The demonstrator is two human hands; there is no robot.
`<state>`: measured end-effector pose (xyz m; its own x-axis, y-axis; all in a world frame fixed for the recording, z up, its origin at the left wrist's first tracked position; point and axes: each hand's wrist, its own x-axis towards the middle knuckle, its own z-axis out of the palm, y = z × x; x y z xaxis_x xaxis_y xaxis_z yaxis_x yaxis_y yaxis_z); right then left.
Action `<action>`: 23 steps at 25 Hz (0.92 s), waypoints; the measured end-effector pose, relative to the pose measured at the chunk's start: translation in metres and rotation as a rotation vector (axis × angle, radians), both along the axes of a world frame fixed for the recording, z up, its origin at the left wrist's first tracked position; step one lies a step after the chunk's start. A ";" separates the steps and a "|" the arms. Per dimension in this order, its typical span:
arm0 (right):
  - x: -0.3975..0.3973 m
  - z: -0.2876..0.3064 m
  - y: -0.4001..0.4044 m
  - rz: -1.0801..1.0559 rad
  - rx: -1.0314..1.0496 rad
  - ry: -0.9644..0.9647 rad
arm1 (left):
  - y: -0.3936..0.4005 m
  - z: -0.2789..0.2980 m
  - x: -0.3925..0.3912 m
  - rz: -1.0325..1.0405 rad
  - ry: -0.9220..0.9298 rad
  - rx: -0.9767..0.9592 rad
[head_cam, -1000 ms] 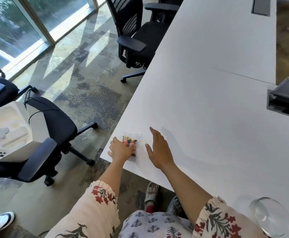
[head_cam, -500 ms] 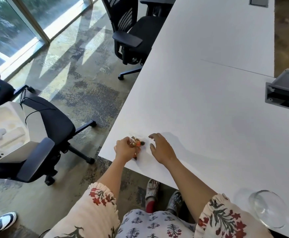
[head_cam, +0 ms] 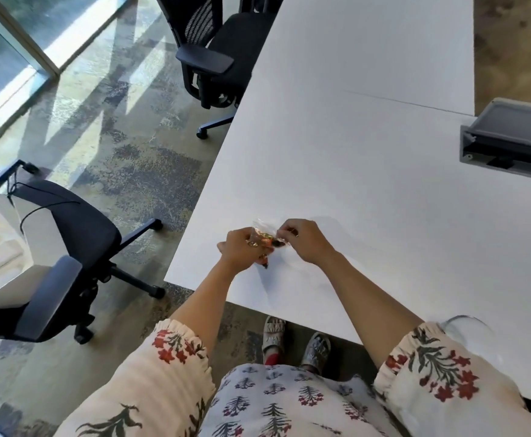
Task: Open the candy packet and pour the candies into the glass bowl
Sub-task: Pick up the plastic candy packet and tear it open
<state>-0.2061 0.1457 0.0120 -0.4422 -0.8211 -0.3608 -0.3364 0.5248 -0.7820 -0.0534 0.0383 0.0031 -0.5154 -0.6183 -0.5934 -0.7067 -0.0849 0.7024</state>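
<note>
Holding a little clear candy packet (head_cam: 265, 237) with left hand (head_cam: 237, 247) and right hand (head_cam: 305, 240) over the white table (head_cam: 368, 184) (glass bowl (head_cam: 461, 321) peeking out behind the right sleeve (head_cam: 431, 370)).

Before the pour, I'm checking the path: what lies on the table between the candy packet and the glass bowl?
Only bare white table in the head view. The right forearm crosses above that stretch from the candy packet toward the glass bowl.

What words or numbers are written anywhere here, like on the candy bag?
None can be read.
Candy packet, held between the left hand and right hand: clear wrap, any print too small and blurred.
White box on the chair: no text visible.
</note>
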 end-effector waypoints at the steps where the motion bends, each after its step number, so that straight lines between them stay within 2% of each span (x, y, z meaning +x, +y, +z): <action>1: -0.008 0.002 0.003 0.008 0.007 -0.013 | 0.005 0.003 -0.006 -0.013 -0.006 0.000; 4: -0.028 0.012 0.014 0.010 0.004 -0.020 | 0.014 0.012 -0.026 -0.022 -0.061 -0.145; 7: -0.040 0.019 0.023 -0.075 -0.029 -0.009 | 0.022 0.012 -0.040 0.120 0.049 -0.182; 10: -0.047 0.026 0.033 -0.174 -0.053 -0.048 | 0.036 0.011 -0.060 0.293 0.199 -0.008; 12: -0.049 0.032 0.034 -0.218 -0.082 -0.052 | 0.046 0.014 -0.075 0.336 0.287 0.153; 16: -0.056 0.036 0.038 -0.345 -0.108 -0.066 | 0.060 0.019 -0.096 0.426 0.430 0.315; 18: -0.060 0.034 0.042 -0.393 -0.097 -0.080 | 0.066 0.023 -0.104 0.422 0.453 0.345; 23: -0.063 0.025 0.060 -0.464 -0.079 -0.062 | 0.076 0.027 -0.124 0.439 0.332 0.260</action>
